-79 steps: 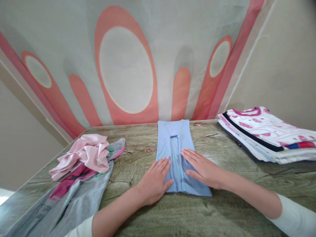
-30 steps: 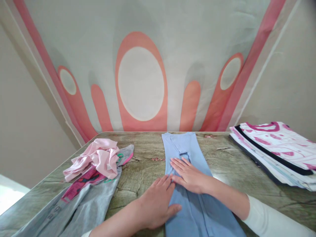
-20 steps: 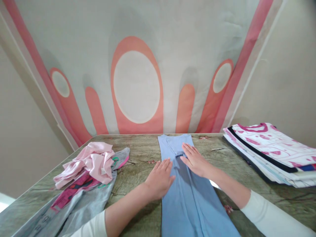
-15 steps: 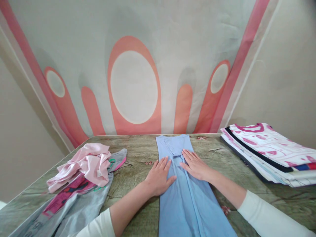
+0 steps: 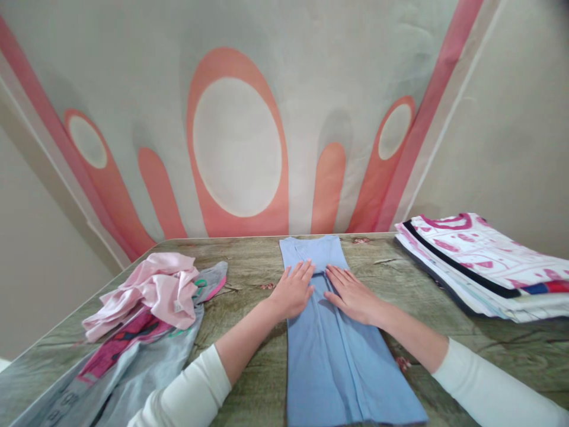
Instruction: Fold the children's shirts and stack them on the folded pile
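here i'm resting my left hand (image 5: 292,292) and right hand (image 5: 355,298), fingers (image 5: 341,279) laid flat and gripping nothing, neither one nearer, on the blue garment (image 5: 317,362), which is running lengthwise beneath them from the far edge of the table (image 5: 242,308) towards me.

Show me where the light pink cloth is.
In the head view, the light pink cloth lies crumpled at the left of the table, partly over the gray garment.
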The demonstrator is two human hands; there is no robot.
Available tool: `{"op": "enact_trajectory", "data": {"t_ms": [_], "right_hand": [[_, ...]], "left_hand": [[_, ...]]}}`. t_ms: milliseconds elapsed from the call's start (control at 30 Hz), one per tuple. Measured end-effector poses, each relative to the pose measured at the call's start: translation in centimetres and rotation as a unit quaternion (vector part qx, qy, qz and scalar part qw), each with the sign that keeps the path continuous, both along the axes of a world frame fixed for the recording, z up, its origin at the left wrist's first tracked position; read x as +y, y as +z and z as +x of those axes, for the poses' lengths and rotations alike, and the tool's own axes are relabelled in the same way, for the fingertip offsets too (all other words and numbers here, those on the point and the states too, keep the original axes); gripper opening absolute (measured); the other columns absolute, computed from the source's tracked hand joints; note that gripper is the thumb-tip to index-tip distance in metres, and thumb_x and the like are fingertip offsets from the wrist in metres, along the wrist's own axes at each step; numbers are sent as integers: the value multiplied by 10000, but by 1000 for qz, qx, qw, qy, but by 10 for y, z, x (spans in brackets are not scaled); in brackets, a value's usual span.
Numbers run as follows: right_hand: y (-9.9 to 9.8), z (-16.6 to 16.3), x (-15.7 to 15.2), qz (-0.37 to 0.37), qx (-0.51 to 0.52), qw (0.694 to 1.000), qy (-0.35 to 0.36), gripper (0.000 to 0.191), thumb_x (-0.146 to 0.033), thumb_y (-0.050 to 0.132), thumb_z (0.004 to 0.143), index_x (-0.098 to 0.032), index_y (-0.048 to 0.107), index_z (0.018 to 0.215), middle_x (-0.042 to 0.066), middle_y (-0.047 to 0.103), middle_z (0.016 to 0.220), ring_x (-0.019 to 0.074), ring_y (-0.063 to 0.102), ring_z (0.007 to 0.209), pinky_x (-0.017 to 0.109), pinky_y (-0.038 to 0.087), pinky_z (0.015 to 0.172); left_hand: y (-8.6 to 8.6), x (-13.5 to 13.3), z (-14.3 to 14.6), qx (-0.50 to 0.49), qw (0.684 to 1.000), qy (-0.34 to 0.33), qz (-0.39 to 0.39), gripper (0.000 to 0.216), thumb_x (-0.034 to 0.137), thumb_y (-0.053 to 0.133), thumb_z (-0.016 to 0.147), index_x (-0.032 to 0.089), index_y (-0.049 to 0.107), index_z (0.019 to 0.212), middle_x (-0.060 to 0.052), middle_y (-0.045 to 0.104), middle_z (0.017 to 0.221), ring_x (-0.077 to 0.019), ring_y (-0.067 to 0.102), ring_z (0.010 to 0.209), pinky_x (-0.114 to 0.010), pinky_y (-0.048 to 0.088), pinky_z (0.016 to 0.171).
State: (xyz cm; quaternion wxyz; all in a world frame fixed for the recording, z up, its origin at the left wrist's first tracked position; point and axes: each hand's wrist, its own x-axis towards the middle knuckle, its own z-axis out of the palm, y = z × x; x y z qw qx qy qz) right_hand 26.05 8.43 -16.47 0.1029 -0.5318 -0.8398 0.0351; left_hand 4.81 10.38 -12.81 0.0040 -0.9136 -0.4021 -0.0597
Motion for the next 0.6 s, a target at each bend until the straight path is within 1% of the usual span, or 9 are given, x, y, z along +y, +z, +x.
{"op": "enact_trajectory", "data": {"t_ms": [67, 200, 300, 367, 467, 533, 600], "right_hand": [[-1, 0, -1, -4, 3, 1000, 12, 747, -626, 151, 864, -135, 189, 1425, 84, 180, 1474, 239, 171, 1344, 411, 148, 1098], [-2, 1, -1, -13, 10, 1000, 18, 741, -630, 149, 862, -155, 161, 1431, 69, 170, 1477, 232, 144, 1350, 418, 141, 1098], [1, 3, 0, -26, 15, 999, 14, 736, -626, 151, 865, -151, 191, 1426, 78, 189, 1473, 234, 162, 1346, 418, 150, 1096], [6, 2, 5, -25, 24, 999, 4, 731, -616, 143, 871, -138, 207, 1421, 86, 199, 1470, 233, 173, 1344, 412, 168, 1094], [15, 0, 24, -1, 41, 999, 3, 713, -596, 130, 881, -139, 209, 1422, 77, 184, 1475, 222, 150, 1350, 396, 167, 1097], [18, -3, 43, 5, 44, 999, 5, 702, -592, 119, 882, -152, 220, 1420, 65, 177, 1478, 216, 135, 1353, 392, 159, 1098], [16, -5, 61, -2, 41, 999, -7, 707, -598, 106, 879, -157, 230, 1417, 61, 172, 1480, 215, 135, 1353, 396, 160, 1096]], "left_hand": [[-6, 3, 4, -8, 1000, -13, -4, 501, 370, 202, 937, 192, 191, 1406, -52, 176, 1479, -215, 134, 1354, -435, 165, 1073], [-14, 7, 3, -22, 999, -11, -27, 497, 416, 154, 942, 213, 233, 1389, -53, 252, 1456, -202, 205, 1336, -424, 183, 1067], [-14, 16, -4, -35, 999, -3, -41, 513, 430, 114, 944, 203, 234, 1387, -65, 247, 1457, -190, 209, 1335, -410, 197, 1064], [-11, 27, -9, -36, 998, 21, -43, 526, 429, 115, 942, 177, 224, 1391, -85, 236, 1459, -193, 207, 1336, -410, 203, 1061], [-9, 47, -14, -21, 997, 65, -31, 535, 417, 148, 938, 136, 247, 1382, -115, 237, 1454, -207, 203, 1336, -423, 190, 1063], [-11, 60, -14, -7, 997, 77, -22, 534, 408, 166, 934, 123, 272, 1373, -122, 248, 1449, -212, 206, 1335, -427, 182, 1066], [-15, 69, -13, 6, 997, 79, -15, 533, 408, 169, 931, 128, 281, 1371, -117, 248, 1450, -213, 208, 1334, -430, 178, 1067]]}}
